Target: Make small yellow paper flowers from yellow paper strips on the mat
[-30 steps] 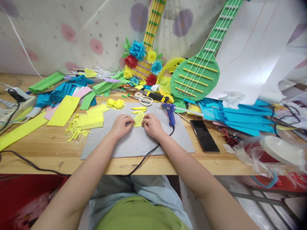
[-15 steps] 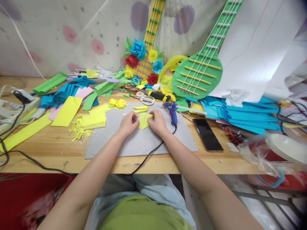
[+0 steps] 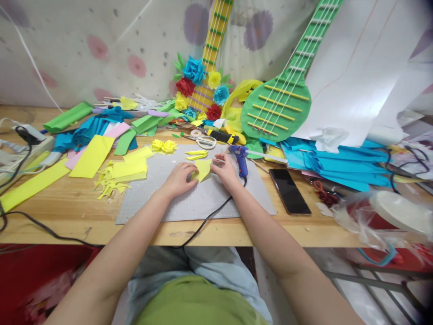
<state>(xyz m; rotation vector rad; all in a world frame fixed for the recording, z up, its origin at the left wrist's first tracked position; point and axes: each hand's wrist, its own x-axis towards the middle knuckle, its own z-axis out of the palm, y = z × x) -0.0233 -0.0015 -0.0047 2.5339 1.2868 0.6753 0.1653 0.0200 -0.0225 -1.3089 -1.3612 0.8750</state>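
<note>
A small piece of yellow crepe paper (image 3: 203, 169) is between my hands, just over the grey cutting board (image 3: 192, 204). My left hand (image 3: 181, 178) is at its left edge, fingers curled and thumb by the lower corner. On the opposite edge, my right hand (image 3: 224, 170) pinches the paper between thumb and fingers. Behind it lie narrow folded yellow paper strips (image 3: 196, 155). Yellow paper flowers (image 3: 164, 146) sit at the board's back left. A blue glue gun (image 3: 241, 160) rests right of my right hand, its black cord running toward the table's front edge.
Scissors (image 3: 206, 142) and a black-and-yellow tool (image 3: 221, 136) lie behind the board. A phone (image 3: 290, 191) is on the right, beside blue crepe paper (image 3: 338, 162). Yellow sheets (image 3: 129, 169) lie left. A green paper instrument (image 3: 275, 110) and a flowered yellow one (image 3: 211, 54) lean at the back.
The yellow paper has turned and now shows a corner pointing down. My left hand's fingers have spread and its thumb has moved onto the lower edge. The view has shifted slightly.
</note>
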